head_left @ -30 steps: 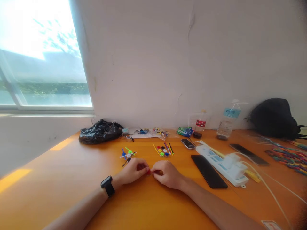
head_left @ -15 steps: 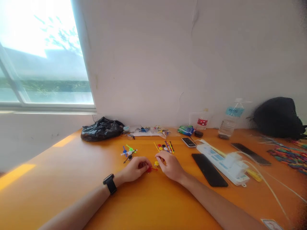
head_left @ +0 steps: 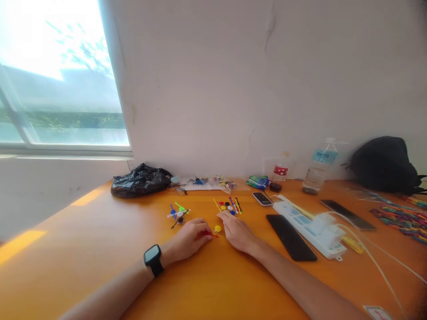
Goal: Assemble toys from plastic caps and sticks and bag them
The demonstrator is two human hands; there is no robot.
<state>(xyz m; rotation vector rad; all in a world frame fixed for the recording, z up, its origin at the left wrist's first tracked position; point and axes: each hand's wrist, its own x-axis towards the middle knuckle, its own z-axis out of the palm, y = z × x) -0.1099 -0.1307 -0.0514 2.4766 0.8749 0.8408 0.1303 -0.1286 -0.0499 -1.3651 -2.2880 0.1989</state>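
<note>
My left hand (head_left: 191,238), with a black watch on its wrist, is closed around a red plastic spinner arrow (head_left: 215,236); the arrow's tip sticks out to the right past the fingertips. My right hand (head_left: 236,229) rests low over the table, fingers stretched towards a group of small coloured discs (head_left: 227,204); its fingertips are partly hidden. Between the hands lies a yellow disc piece (head_left: 218,228). Slim coloured arrow sticks (head_left: 239,205) lie just beyond my right hand. Several disc-and-arrow spinners (head_left: 180,213) in blue, green, white and black sit beyond my left hand.
At the back are a black plastic bag (head_left: 142,180), clear bags of parts (head_left: 207,182) and a green-blue packet (head_left: 258,182). On the right are a black phone (head_left: 291,237), a white power strip (head_left: 310,229) with cables, and a water bottle (head_left: 315,173).
My right hand's fingers have straightened and lowered, uncovering the yellow disc. My left hand has turned slightly, and more of its watch face shows.
</note>
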